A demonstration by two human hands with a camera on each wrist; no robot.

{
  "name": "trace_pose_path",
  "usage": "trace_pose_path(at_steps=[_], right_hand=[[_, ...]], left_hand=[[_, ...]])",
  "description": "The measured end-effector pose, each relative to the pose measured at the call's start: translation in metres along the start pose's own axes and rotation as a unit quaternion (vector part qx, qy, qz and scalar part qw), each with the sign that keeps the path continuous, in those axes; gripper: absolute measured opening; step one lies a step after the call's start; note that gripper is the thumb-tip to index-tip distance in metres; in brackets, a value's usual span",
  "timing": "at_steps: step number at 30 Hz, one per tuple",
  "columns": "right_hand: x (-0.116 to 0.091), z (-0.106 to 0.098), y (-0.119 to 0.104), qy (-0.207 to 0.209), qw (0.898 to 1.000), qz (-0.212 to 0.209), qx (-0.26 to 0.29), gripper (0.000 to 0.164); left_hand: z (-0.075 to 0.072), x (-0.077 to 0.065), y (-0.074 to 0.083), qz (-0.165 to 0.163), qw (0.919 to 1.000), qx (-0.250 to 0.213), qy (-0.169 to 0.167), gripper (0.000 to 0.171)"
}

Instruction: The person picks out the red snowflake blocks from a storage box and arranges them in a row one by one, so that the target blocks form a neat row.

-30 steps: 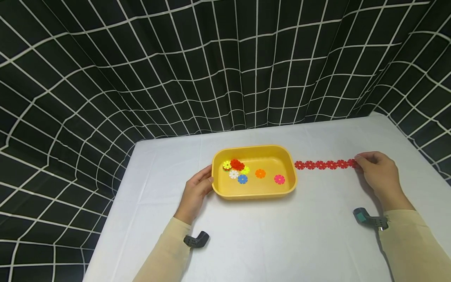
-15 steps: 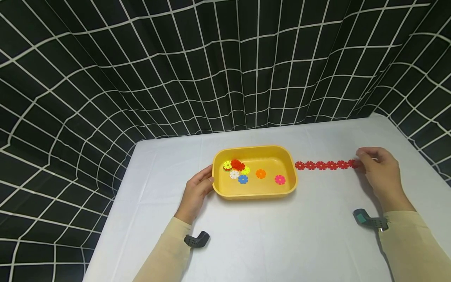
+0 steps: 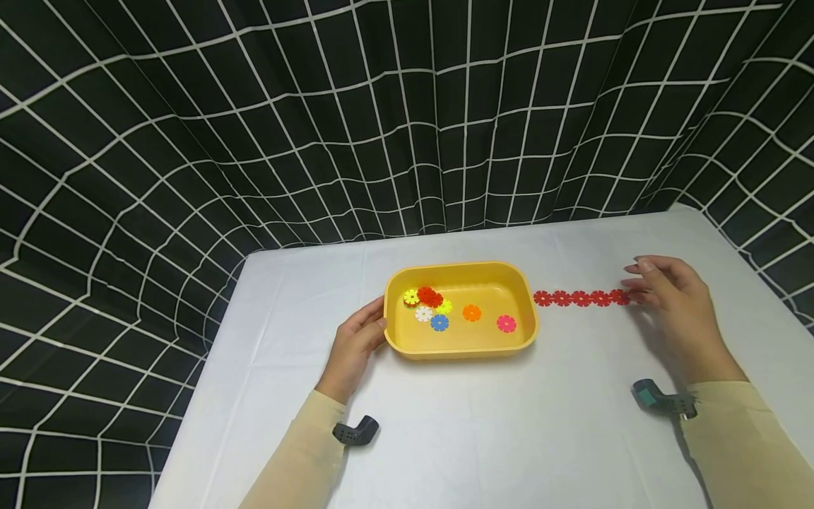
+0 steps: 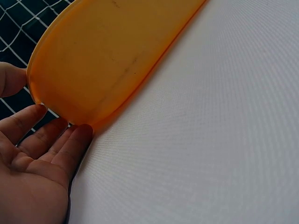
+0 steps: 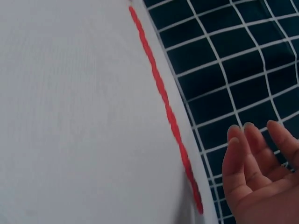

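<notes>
A yellow tray (image 3: 458,346) stands on the white table. My left hand (image 3: 352,346) holds its left end, fingertips against the outer wall and thumb at the rim, as the left wrist view also shows. From near the tray's right end a chain of red notched plastic discs (image 3: 580,298) runs in a straight line to the right. Above that chain's right end hovers my right hand (image 3: 680,304), fingers loosely bent and holding nothing; it hides the last disc in the head view. The right wrist view shows the whole red chain (image 5: 168,109) lying flat, apart from the fingers.
Inside the tray are several loose flower-shaped discs, among them an orange disc (image 3: 472,313), a pink disc (image 3: 506,324), a blue disc (image 3: 439,323) and a white disc (image 3: 423,314). A black curtain (image 3: 407,141) with white grid lines surrounds the table.
My right hand has let go of the chain's right end, lifted and shifted slightly left. My left hand and the tray stay in place.
</notes>
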State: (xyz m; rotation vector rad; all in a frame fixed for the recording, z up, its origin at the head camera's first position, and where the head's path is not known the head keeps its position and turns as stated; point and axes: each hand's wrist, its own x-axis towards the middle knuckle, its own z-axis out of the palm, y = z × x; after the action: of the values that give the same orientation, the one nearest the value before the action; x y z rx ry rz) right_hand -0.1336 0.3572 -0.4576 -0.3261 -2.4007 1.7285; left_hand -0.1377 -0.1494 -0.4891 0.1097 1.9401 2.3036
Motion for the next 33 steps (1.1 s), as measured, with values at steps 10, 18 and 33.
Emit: trace_pose_path(at_steps=[10, 18, 33], right_hand=[[-0.005, 0.012, -0.018, -0.053, 0.997, -0.047, 0.038, 0.042], [-0.014, 0.033, -0.035, -0.086, 0.993, -0.082, 0.0, 0.043], [-0.041, 0.073, -0.065, -0.2, 0.963, -0.159, 0.086, 0.042]], left_hand=[[0.001, 0.0, 0.001, -0.005, 1.0, 0.004, 0.006, 0.047], [0.0, 0.0, -0.001, -0.003, 1.0, 0.004, 0.002, 0.047], [0.0, 0.0, 0.0, -0.004, 1.0, 0.0, 0.003, 0.05]])
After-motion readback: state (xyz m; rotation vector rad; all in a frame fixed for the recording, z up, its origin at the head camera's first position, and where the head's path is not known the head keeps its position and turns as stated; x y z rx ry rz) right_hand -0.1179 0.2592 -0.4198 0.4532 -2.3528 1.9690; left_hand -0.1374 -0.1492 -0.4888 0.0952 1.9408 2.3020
